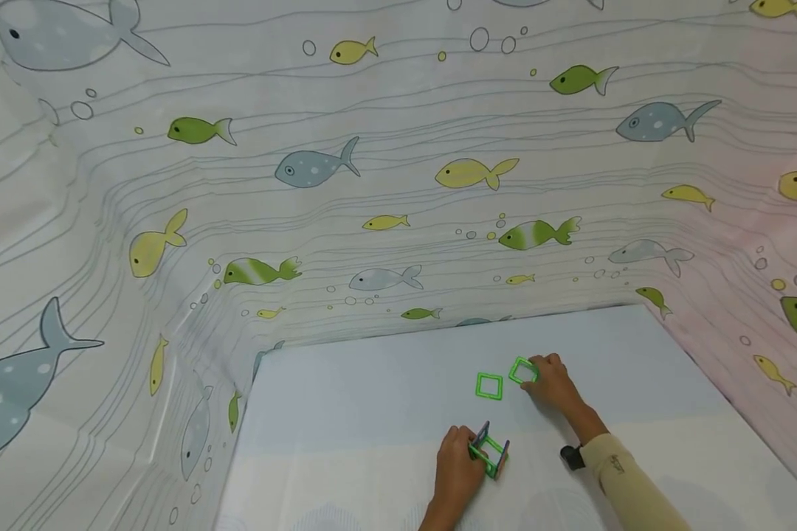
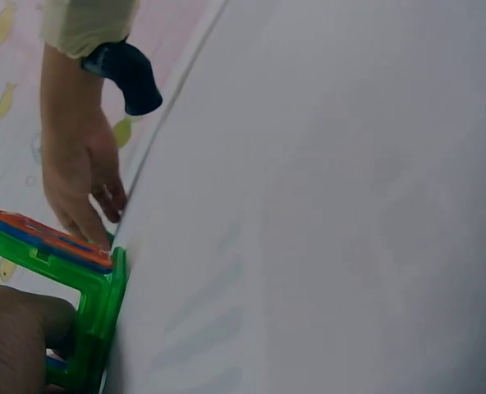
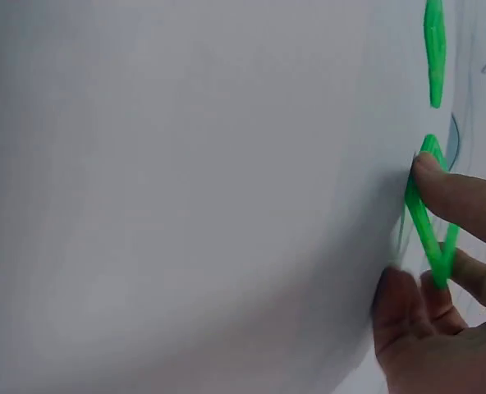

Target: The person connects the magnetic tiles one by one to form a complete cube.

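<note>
Left grip on open-framed box

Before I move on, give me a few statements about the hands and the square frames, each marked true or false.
1. The right hand pinches a green square frame. True.
2. The left hand holds nothing. False: it grips a cluster of joined frames.
3. A loose green frame lies on the table, touched by neither hand. True.
4. In the head view, that loose frame is right of the pinched one. False: it is left of it.
5. The joined frames include orange as well as green. True.
</note>
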`<act>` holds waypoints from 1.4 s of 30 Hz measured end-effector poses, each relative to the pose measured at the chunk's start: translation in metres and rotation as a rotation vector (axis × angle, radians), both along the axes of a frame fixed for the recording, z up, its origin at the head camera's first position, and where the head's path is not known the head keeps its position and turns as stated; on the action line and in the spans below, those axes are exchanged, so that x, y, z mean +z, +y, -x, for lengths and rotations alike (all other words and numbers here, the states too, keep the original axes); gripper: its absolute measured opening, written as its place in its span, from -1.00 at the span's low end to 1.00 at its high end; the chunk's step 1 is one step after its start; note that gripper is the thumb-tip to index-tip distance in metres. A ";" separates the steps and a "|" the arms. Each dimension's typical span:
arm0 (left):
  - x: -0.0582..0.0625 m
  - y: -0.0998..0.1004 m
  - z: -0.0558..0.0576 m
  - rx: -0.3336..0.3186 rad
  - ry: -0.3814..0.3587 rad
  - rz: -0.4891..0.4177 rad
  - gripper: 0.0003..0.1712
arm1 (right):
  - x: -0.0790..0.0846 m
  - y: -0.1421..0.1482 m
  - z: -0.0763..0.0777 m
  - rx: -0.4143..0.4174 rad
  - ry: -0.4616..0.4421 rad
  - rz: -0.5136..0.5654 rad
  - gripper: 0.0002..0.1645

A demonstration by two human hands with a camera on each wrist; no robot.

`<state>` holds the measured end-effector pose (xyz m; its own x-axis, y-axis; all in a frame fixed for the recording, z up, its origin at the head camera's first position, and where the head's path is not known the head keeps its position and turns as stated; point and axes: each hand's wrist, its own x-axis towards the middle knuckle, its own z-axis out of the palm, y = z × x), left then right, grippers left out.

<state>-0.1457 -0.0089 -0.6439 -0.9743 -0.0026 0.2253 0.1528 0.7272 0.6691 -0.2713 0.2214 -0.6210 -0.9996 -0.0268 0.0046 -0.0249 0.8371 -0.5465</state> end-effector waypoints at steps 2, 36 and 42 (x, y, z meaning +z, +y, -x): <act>0.001 0.002 0.001 0.010 0.012 -0.013 -0.73 | -0.001 0.002 -0.003 -0.012 0.012 0.055 -0.26; 0.004 0.007 0.002 0.085 0.045 0.019 -0.69 | 0.006 -0.034 -0.108 0.102 0.214 0.317 -0.81; 0.000 0.010 0.000 0.085 0.031 0.013 -0.70 | -0.002 -0.038 -0.114 0.113 0.208 0.320 -0.81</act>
